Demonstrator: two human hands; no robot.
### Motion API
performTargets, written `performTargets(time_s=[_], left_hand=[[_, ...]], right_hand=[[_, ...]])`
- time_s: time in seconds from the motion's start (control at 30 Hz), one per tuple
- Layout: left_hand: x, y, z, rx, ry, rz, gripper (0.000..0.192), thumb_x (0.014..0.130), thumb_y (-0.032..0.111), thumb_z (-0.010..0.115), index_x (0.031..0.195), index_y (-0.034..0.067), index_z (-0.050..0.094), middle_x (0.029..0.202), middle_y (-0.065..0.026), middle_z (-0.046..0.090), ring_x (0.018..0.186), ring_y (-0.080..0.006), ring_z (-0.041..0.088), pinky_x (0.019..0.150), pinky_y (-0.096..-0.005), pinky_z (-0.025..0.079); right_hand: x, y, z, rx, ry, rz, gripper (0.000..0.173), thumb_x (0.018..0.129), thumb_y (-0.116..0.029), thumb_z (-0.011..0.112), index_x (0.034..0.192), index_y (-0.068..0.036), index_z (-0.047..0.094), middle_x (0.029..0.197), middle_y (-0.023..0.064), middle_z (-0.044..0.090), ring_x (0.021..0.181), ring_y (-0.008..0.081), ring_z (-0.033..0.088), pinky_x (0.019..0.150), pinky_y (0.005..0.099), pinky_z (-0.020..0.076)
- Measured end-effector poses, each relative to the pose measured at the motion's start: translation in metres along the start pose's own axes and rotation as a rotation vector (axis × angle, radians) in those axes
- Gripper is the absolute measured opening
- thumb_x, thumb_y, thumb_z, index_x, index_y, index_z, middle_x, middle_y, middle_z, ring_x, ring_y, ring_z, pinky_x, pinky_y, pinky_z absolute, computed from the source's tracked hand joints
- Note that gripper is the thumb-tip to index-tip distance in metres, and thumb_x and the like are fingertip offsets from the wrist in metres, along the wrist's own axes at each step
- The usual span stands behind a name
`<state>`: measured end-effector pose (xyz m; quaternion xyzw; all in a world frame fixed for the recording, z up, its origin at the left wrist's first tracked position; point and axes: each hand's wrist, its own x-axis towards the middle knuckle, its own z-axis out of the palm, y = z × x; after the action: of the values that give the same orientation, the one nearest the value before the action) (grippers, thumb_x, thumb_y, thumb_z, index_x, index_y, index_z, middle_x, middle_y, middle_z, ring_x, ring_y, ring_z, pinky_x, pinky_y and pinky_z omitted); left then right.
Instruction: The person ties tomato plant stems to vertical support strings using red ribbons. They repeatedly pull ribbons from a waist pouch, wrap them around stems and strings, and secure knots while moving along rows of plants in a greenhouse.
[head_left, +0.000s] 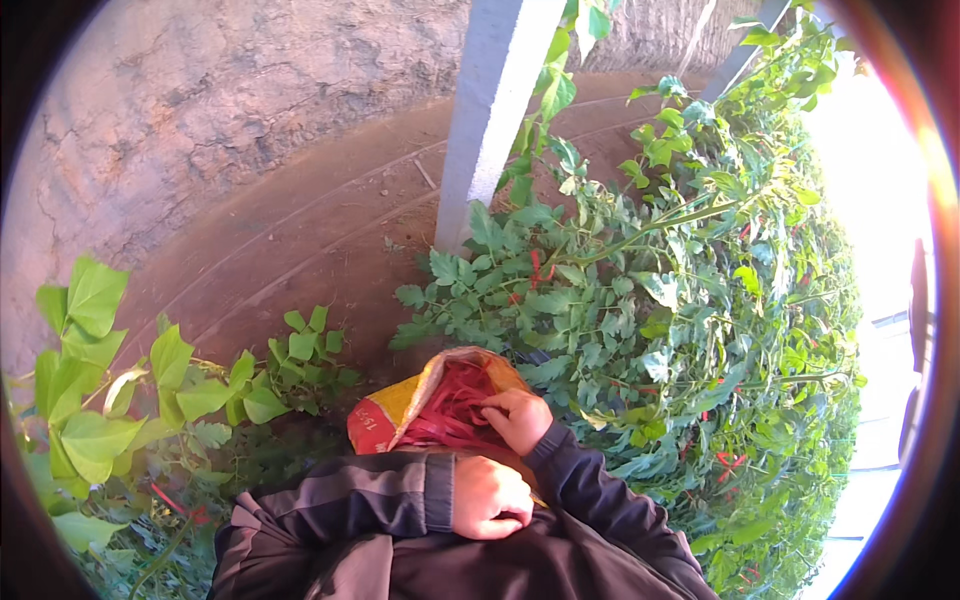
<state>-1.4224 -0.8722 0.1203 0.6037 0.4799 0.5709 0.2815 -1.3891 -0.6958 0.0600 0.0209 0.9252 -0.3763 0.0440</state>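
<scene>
A red and yellow woven bag (379, 420), its mouth open, lies against the person's front, full of red plastic strips (457, 401). My right hand (519, 421) is at the right side of the bag's mouth, its thumb and forefinger pinched on the strips. Just below the bag, near the jacket, is my left hand (491, 499), its fingers curled; whether it holds anything is hidden. Tomato plants (600, 285) grow close on the right, with red strips tied on some stems (537, 270).
A grey and white post (484, 120) stands ahead beside the plants. Behind it are bare soil (300, 240) and a rough earthen wall (247, 90). Broad-leaved climbing plants (94, 442) grow at the left, above more foliage with a red tie (199, 514).
</scene>
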Motion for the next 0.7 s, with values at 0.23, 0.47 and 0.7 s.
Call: performTargets(time_s=[0.23,0.47,0.7], left_hand=[[0.043,-0.014,-0.043,-0.021,-0.084,-0.024,0.009,0.075,0.013,0.066,0.079,0.005,0.064,0.08,-0.0093,0.064,0.075,-0.0293,0.062,0.068,-0.0394,0.051],[0.072,-0.024,-0.142,-0.129,0.434,-0.506,0.012,0.087,0.011,0.061,0.083,0.001,0.066,0.081,-0.0066,0.068,0.076,-0.0142,0.064,0.071,-0.0305,0.051],[0.092,-0.038,-0.195,-0.245,0.816,-0.496,0.011,0.094,0.004,0.056,0.102,-0.002,0.061,0.089,-0.0053,0.065,0.084,-0.0109,0.062,0.08,-0.0257,0.049]], right_hand=[[0.04,0.021,-0.065,0.91,0.05,0.474,0.012,0.091,-0.009,0.064,0.096,0.001,0.069,0.079,0.0022,0.067,0.061,0.0059,0.056,0.055,0.0205,0.0437],[0.058,0.026,-0.136,1.283,0.066,0.229,0.011,0.095,-0.007,0.057,0.099,-0.002,0.065,0.082,0.0027,0.065,0.059,0.0054,0.048,0.054,0.0196,0.039],[0.077,0.017,-0.15,1.303,0.115,0.178,0.021,0.098,-0.003,0.047,0.113,-0.003,0.062,0.083,0.0015,0.06,0.066,0.0067,0.048,0.062,0.02,0.042]])
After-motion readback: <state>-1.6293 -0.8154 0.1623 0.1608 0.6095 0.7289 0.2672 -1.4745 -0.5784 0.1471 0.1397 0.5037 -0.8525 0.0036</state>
